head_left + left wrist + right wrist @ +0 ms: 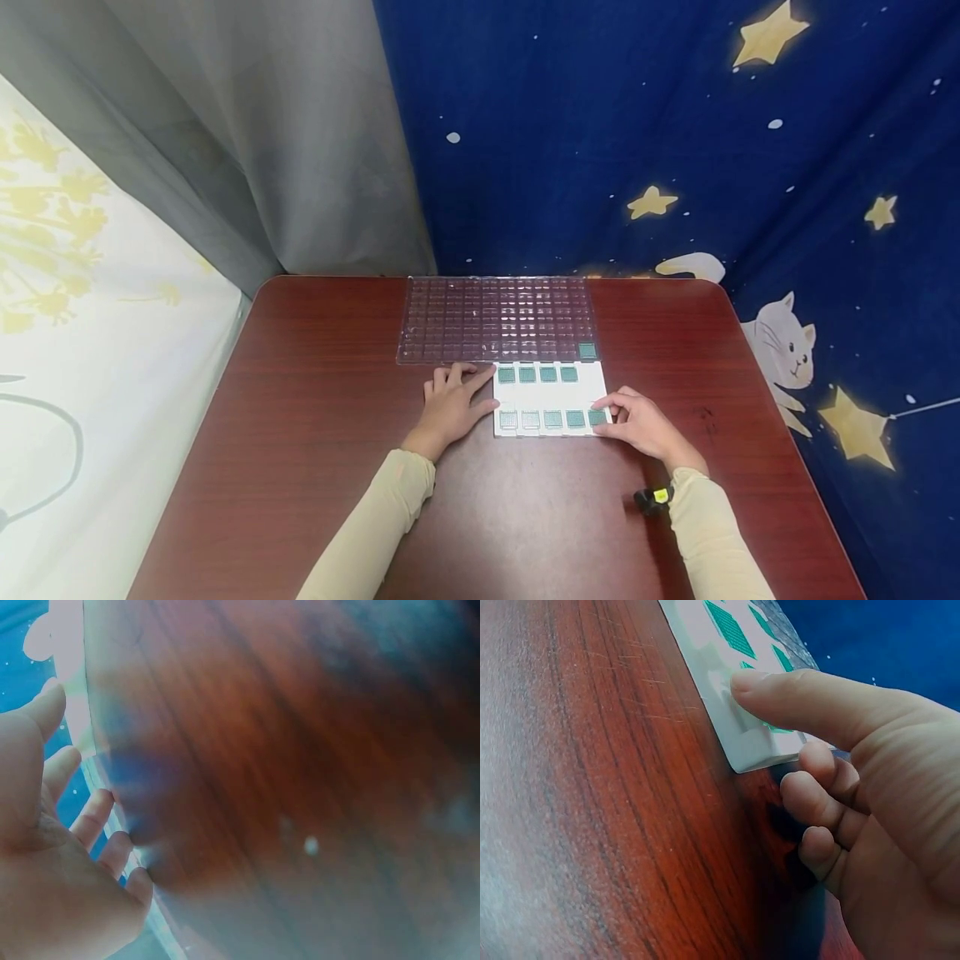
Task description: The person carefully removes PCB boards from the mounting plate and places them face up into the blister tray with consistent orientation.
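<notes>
A white tray (550,395) lies in the middle of the table with two rows of small square green chips in its slots. At its lower right corner, my right hand (640,422) has thumb and forefinger on either side of a green chip (597,417). In the right wrist view the thumb (780,694) crosses that chip and partly hides it, while the other fingers curl beside the tray. My left hand (447,406) rests with fingers spread, its thumb and forefinger touching the tray's left edge.
Behind the white tray lies a clear plastic tray (457,321) with many small compartments; one green chip (587,351) sits in its near right corner. The brown table (315,467) backs onto grey and blue curtains. A black device (651,500) with a yellow label hangs at the right wrist.
</notes>
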Available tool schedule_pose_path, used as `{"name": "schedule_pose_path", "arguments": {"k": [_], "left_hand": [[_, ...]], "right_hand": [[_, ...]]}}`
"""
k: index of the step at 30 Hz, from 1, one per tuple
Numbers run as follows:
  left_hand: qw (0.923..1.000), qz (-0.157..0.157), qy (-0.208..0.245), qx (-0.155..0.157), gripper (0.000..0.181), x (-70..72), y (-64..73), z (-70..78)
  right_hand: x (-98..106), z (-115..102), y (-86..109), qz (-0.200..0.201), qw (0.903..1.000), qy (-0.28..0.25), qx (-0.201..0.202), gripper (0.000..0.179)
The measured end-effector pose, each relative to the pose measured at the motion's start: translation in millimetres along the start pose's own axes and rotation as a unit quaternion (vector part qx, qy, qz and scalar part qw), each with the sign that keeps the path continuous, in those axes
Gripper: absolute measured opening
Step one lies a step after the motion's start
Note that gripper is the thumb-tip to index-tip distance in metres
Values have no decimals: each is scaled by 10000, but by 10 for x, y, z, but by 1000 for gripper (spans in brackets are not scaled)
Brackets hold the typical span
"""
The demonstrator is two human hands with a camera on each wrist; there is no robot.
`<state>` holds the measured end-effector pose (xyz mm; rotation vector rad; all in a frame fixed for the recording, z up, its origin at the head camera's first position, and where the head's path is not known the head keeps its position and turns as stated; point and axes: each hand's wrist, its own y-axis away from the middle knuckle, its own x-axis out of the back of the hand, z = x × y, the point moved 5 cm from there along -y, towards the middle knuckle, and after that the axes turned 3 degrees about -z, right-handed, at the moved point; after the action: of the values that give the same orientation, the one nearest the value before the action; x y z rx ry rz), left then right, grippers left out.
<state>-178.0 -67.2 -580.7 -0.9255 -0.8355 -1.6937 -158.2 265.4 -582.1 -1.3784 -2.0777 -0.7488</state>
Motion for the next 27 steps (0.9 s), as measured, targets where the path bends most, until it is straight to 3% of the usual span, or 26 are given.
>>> {"name": "schedule_pose_path", "arguments": {"k": [17,27], "left_hand": [[9999,-79,-70,81,63,17,7,17],[9999,-49,-70,70,63,28,6,28]], "right_hand": [[83,-27,-51,-45,9999,-101,-10,30],[215,-69,-211,226,9995,62,-210,34]]}}
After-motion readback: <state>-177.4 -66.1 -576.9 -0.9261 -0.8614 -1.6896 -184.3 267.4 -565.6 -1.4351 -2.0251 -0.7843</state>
